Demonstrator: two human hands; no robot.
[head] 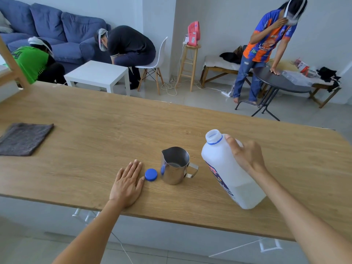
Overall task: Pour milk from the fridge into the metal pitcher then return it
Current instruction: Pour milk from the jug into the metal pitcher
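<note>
While the left hand (128,184) lies flat on the wooden counter (95,149) with fingers straight, holding nothing, the right hand (245,156) grips the upper part of the one milk jug (228,174), thumb across its shoulder. Uncapped and tilted, the jug has little milk at its bottom. One metal pitcher (176,165) stands between the hands, one blue cap (151,174) just beside the left fingers. One gray cloth (23,139) lies far left.

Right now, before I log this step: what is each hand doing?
Left hand: open, flat on the wooden countertop beside the blue bottle cap.
Right hand: gripping the white plastic milk jug.
</note>
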